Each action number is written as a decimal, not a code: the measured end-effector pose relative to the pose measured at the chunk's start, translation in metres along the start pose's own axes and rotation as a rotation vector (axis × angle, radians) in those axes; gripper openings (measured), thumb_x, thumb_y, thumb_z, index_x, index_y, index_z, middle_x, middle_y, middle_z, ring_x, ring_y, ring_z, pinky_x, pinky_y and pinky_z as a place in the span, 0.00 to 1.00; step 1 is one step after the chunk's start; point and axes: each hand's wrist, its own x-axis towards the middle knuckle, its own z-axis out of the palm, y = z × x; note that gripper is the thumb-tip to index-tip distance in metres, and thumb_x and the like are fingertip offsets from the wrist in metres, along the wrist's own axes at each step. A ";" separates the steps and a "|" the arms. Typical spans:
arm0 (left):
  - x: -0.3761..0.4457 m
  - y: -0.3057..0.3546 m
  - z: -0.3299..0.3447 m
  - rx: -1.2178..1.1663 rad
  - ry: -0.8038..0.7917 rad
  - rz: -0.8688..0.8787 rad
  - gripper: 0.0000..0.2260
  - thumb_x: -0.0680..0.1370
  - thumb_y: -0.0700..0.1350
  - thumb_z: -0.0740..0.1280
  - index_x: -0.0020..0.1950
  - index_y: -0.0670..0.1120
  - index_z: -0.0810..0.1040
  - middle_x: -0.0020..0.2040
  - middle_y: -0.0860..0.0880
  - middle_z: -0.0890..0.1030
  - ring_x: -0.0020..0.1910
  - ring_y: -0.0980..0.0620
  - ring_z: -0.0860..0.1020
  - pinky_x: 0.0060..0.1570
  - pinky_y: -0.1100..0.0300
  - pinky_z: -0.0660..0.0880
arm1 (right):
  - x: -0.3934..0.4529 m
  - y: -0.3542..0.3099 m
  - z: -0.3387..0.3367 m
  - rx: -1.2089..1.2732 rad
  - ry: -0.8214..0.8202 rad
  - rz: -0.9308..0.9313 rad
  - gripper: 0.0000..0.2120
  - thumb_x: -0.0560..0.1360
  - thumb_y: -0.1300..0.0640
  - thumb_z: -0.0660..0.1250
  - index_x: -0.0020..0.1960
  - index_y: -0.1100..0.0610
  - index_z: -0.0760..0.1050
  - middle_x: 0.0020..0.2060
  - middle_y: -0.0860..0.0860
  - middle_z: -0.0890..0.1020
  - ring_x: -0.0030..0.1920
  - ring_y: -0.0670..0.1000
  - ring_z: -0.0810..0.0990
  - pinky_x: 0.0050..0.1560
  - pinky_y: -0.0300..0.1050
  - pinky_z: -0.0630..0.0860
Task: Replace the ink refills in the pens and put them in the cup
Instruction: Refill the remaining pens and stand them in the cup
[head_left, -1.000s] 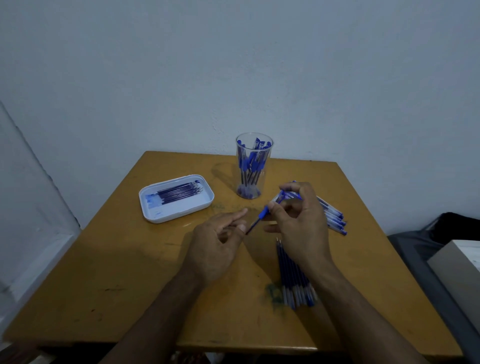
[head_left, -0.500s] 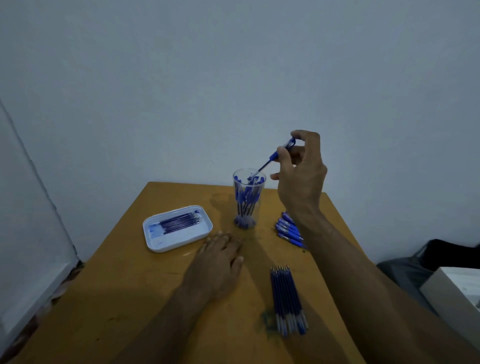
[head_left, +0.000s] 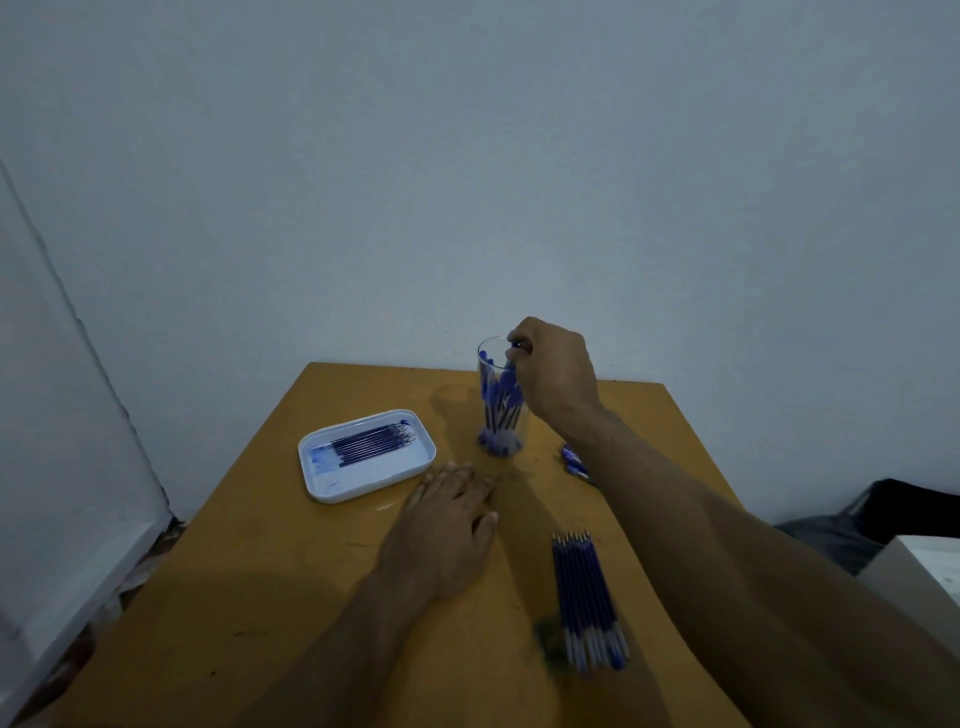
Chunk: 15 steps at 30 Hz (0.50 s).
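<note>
A clear cup (head_left: 492, 415) holding several blue pens stands at the back of the wooden table (head_left: 291, 571). My right hand (head_left: 553, 371) is at the cup's rim, fingers curled round the top of a blue pen (head_left: 511, 358) that stands inside the cup. My left hand (head_left: 447, 519) lies flat on the table, fingers straight, holding nothing. A row of blue ink refills (head_left: 587, 597) lies near the front right. Only a few of the loose pens (head_left: 574, 460) show behind my right forearm.
A white tray (head_left: 322, 483) with several refills lies at the left of the cup. A wall stands right behind the table. A dark bag (head_left: 893, 506) and a white box (head_left: 919, 577) sit off the table's right edge.
My right hand carried the pen up from the table, over the cup, and lowered it inside. My left hand let go and settled flat on the table.
</note>
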 end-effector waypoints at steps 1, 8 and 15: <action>0.000 0.000 0.000 0.001 0.002 -0.001 0.25 0.84 0.60 0.51 0.82 0.56 0.59 0.83 0.53 0.56 0.82 0.53 0.50 0.81 0.52 0.48 | 0.001 0.000 0.001 -0.025 -0.027 0.011 0.08 0.81 0.61 0.66 0.58 0.59 0.82 0.51 0.56 0.86 0.49 0.54 0.83 0.49 0.55 0.83; 0.001 -0.002 0.002 0.009 0.014 0.004 0.26 0.84 0.61 0.51 0.82 0.56 0.59 0.83 0.53 0.57 0.82 0.54 0.50 0.81 0.53 0.47 | 0.003 0.007 0.004 -0.077 -0.063 -0.018 0.11 0.81 0.61 0.63 0.53 0.61 0.85 0.52 0.56 0.84 0.47 0.53 0.82 0.49 0.52 0.82; 0.000 -0.003 0.002 0.012 0.011 0.006 0.25 0.84 0.61 0.51 0.81 0.56 0.61 0.82 0.52 0.58 0.82 0.53 0.51 0.81 0.53 0.47 | -0.037 0.071 -0.005 -0.235 -0.004 0.098 0.08 0.80 0.59 0.65 0.54 0.58 0.83 0.52 0.56 0.82 0.41 0.51 0.79 0.41 0.42 0.74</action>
